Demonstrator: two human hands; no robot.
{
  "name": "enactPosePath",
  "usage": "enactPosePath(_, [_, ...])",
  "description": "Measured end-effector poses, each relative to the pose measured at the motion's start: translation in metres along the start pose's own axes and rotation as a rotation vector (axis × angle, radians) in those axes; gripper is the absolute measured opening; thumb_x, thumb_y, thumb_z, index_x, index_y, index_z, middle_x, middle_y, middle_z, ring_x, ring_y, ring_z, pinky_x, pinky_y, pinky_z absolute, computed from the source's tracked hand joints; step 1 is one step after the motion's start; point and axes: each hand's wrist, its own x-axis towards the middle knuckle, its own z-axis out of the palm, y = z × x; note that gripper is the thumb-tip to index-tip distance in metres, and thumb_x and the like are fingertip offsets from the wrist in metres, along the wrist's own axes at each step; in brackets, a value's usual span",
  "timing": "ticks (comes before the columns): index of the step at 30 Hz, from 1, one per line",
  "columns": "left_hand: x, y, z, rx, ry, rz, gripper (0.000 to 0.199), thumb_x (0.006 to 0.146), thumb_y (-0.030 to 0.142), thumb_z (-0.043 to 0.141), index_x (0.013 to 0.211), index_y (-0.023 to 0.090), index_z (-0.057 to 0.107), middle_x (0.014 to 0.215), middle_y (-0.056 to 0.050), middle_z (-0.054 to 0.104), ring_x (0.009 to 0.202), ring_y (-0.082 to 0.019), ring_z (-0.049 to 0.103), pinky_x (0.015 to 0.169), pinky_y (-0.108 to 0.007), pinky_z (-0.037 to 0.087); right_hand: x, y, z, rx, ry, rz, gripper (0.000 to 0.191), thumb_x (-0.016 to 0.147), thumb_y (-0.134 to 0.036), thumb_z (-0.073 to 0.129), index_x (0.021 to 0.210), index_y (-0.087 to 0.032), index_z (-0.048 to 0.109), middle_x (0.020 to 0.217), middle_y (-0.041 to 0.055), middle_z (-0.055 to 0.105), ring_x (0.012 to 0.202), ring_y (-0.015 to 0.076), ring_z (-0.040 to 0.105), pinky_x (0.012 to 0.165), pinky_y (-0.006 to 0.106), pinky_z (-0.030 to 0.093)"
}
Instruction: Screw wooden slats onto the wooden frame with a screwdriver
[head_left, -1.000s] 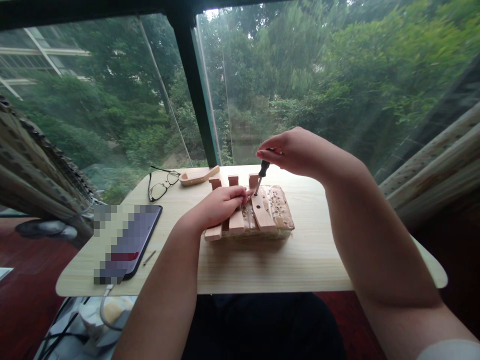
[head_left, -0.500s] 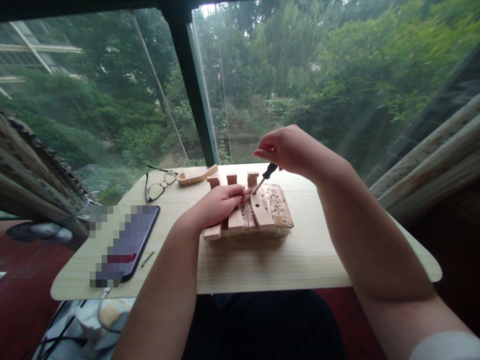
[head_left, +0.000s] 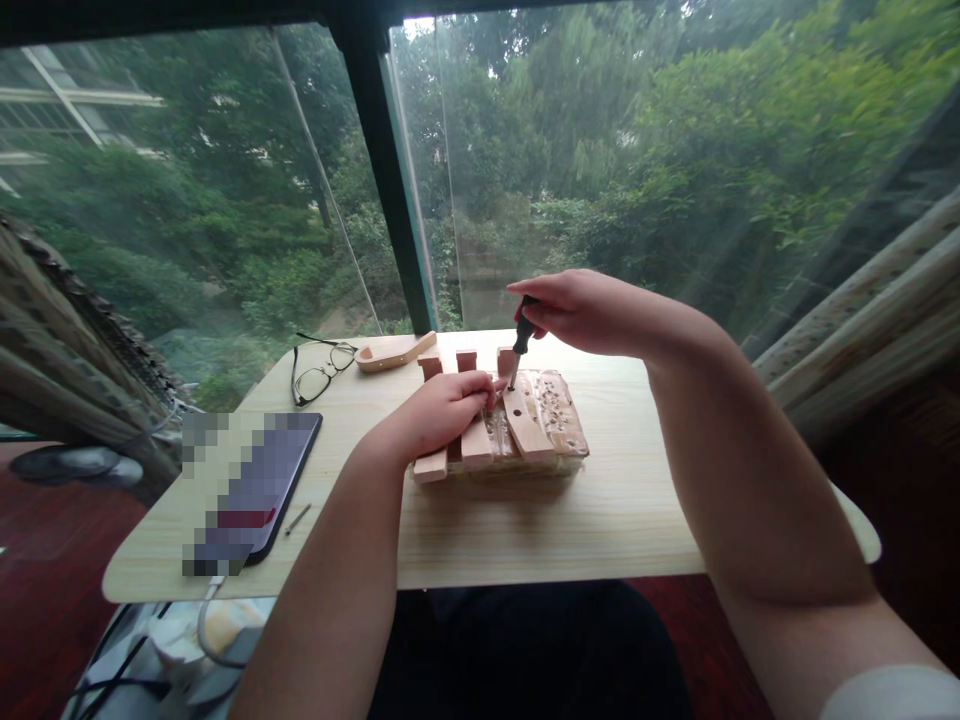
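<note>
Fingers of the right hand (head_left: 581, 305) are bent closed around the black handle of a screwdriver (head_left: 523, 335), and the forefinger is stretched out over its top end. Below these fingers the shaft goes down steeply, and its tip stands at the upper hole of a curved wooden piece (head_left: 531, 437), which has another dark hole a little nearer to the person. Fingers of the left hand (head_left: 450, 408) are curled, with hardly any opening between them; their tips are just beside the screwdriver's tip, and whether they pinch something small, it is not possible to tell. This hand lies across a straight wooden piece (head_left: 475, 442) and an outer wooden piece (head_left: 430, 467), both partly hidden under it. All three pieces rest on a block (head_left: 566, 415), whose shiny top, full of small pits, shows to the right of the left fingers. Under the block is a pale table (head_left: 622, 520). Beyond the left fingers, to their left, lie a spoon-shaped wooden piece (head_left: 394, 354) and then eyeglasses (head_left: 313, 386) with the arms unfolded. Further left of these fingers, on the nearer side, are a thin metal piece (head_left: 298, 519) and a phone (head_left: 289, 465), partly blurred by squares. Farthest from all the fingers, behind the table, stands a window (head_left: 675, 150) with green trees outside
</note>
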Motion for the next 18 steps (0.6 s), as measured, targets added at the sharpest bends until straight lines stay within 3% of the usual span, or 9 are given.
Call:
enactPosePath(6, [-0.001,0.001,0.000,0.005,0.009,0.000,0.021,0.087,0.033,0.043,0.079,0.020,0.058,0.101,-0.006,0.068,0.105,-0.025,0.061,0.099,-0.038,0.044,0.008,0.001,0.015,-0.180,0.178,0.036,0.033,0.090,-0.041,0.051,0.092,-0.018,0.075,0.074,0.0054,0.068,0.068,0.0150,0.058,0.063,0.027,0.035])
enactPosePath(12, [-0.001,0.001,0.000,-0.002,0.005,-0.004,0.021,0.088,0.033,0.043,0.078,0.020,0.057,0.102,-0.005,0.068,0.105,-0.025,0.061,0.098,-0.037,0.044,0.003,0.005,0.005,-0.033,0.105,-0.083,0.035,0.088,-0.025,0.047,0.110,-0.018,0.073,0.088,0.0060,0.072,0.078,0.0155,0.062,0.072,0.028,0.041])
enactPosePath(15, [-0.001,0.001,0.001,0.001,0.004,-0.010,0.021,0.088,0.033,0.043,0.079,0.020,0.057,0.102,-0.006,0.068,0.105,-0.025,0.061,0.098,-0.038,0.044,0.002,0.004,0.002,-0.003,0.087,-0.080,0.032,0.086,-0.030,0.054,0.108,-0.019,0.073,0.079,0.0025,0.070,0.071,0.0132,0.060,0.069,0.026,0.040])
enactPosePath(18, [-0.001,0.001,0.000,0.011,0.012,-0.009,0.021,0.088,0.033,0.042,0.080,0.020,0.057,0.104,-0.006,0.068,0.106,-0.025,0.061,0.098,-0.037,0.044,0.004,0.000,0.007,-0.086,0.165,-0.040,0.031,0.087,-0.037,0.054,0.099,-0.018,0.075,0.072,0.0030,0.067,0.068,0.0130,0.058,0.066,0.026,0.036])
